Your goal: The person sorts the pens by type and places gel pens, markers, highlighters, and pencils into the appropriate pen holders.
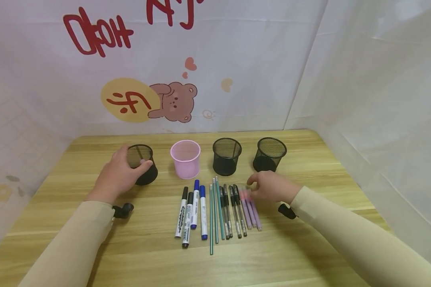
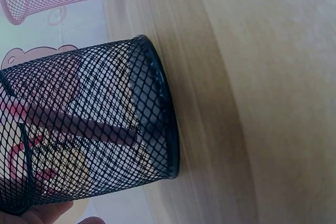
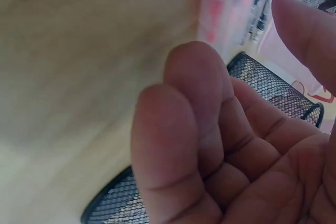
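My left hand grips the leftmost black mesh pen cup, its thumb at the near side of the rim. Inside that cup leans a purple highlighter, seen through the mesh in the left wrist view. Over the upper ends of the purple highlighters hovers my right hand, fingers loosely bent and nothing held. Those highlighters lie side by side at the right end of a row of pens. In the right wrist view, a highlighter with a pinkish end shows just beyond the fingertips, apart from them.
Right of the gripped cup stand a pink mesh cup, a black mesh cup and another black one. On the wooden table lie markers, green pencils and black gel pens. A white printed curtain hangs behind.
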Demonstrator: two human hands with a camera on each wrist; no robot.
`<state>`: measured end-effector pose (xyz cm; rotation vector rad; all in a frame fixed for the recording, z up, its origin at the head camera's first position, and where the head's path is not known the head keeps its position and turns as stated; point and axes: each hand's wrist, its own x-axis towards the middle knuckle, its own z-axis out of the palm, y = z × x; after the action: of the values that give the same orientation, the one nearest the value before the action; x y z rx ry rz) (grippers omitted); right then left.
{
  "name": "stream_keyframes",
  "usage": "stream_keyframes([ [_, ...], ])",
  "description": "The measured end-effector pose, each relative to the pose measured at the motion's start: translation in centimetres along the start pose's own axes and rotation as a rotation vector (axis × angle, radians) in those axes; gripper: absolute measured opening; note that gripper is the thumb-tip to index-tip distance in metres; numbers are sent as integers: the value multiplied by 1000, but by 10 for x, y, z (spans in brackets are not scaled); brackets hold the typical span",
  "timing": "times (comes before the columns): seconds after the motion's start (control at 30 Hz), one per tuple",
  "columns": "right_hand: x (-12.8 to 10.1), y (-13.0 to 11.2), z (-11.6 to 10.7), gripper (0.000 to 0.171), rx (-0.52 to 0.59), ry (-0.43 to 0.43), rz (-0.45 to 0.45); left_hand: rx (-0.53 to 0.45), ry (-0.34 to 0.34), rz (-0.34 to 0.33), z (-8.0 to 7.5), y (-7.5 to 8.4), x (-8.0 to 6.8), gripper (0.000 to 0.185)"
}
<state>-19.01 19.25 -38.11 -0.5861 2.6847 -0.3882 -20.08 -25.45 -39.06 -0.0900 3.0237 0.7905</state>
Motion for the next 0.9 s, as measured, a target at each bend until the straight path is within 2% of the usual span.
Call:
stream_keyframes([
  [0.33, 1, 8, 14, 46, -17, 32, -22, 13, -15, 1, -2, 1, 0, 117],
  [0.9, 2, 10, 16, 33, 17, 16, -10, 8, -5, -1, -2, 3, -2, 116],
])
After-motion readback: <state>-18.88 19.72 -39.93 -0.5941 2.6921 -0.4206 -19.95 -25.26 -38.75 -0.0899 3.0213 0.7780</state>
